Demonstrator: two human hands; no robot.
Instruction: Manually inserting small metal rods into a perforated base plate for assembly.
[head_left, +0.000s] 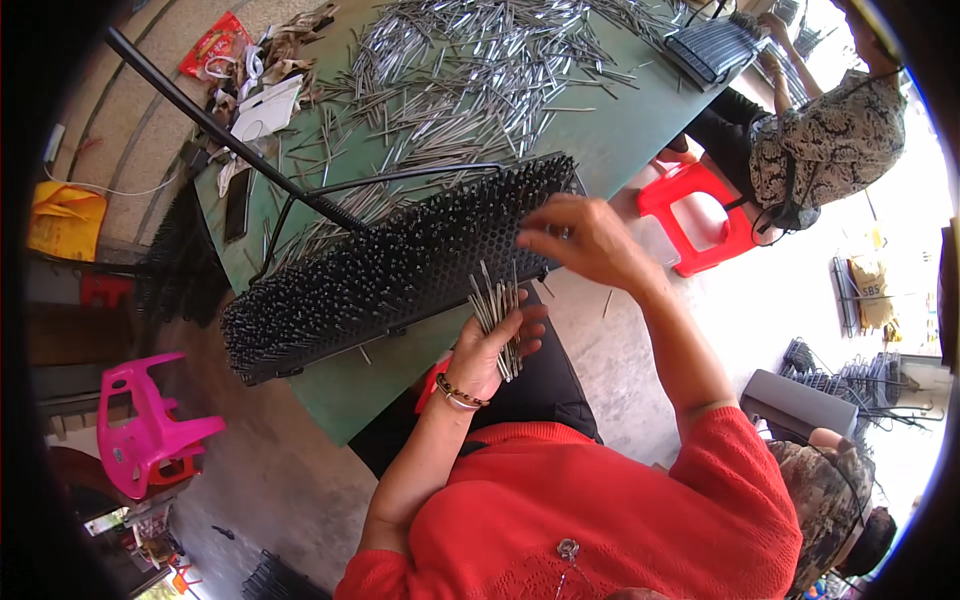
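My left hand point(487, 345) is closed round a bundle of thin silver metal rods point(495, 305), their ends sticking up past the fingers. Just beyond it lies a long black rack point(465, 255) with a perforated face. Many dark rod ends stand up from its holes, densely on the left and along the far side; bare holes show in the near right part. Above the rack's right end hovers my right hand point(585, 235), thumb and fingers apart, with nothing visible between them. A black tubular handle point(215, 130) rises from the rack toward the far left.
Loose rods point(470, 80) are heaped across the green table point(600, 130). A phone point(238, 205) lies at its left edge. A co-worker point(830, 145) handles another black rack point(712, 45) at the far right, near a red stool point(700, 220). A pink chair point(145, 425) stands left.
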